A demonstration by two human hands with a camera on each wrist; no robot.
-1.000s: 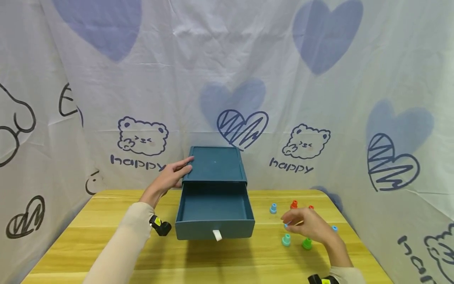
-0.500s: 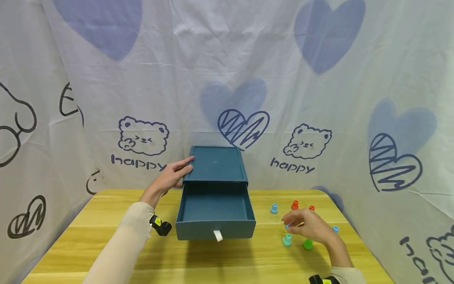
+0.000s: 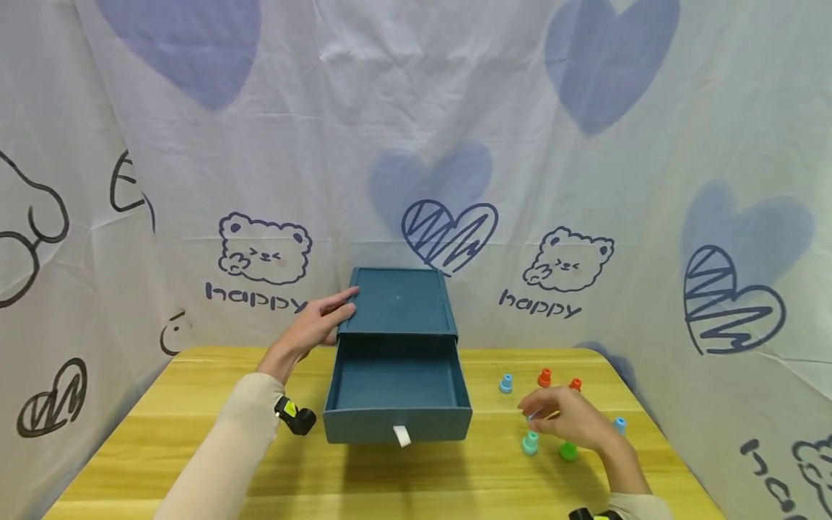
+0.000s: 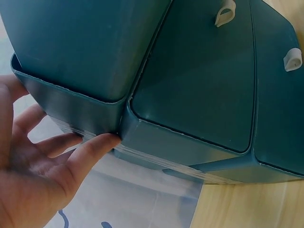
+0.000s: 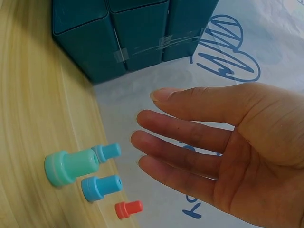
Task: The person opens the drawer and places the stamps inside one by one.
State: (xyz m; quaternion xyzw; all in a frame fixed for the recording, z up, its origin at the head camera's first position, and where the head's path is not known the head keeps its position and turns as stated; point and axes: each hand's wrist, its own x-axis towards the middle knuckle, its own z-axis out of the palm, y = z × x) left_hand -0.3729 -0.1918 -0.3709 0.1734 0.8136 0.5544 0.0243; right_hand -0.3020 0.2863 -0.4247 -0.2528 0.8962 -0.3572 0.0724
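With the left hand pressing flat fingers against the blue drawer box at the table's far middle, the open right hand hovers over the small pegs to its right, apparently about to pinch one.

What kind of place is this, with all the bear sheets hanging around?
Probably a makeshift recording booth, not a home: printed sheets wall in a wooden table that bears only a teal drawer box and small coloured pegs.
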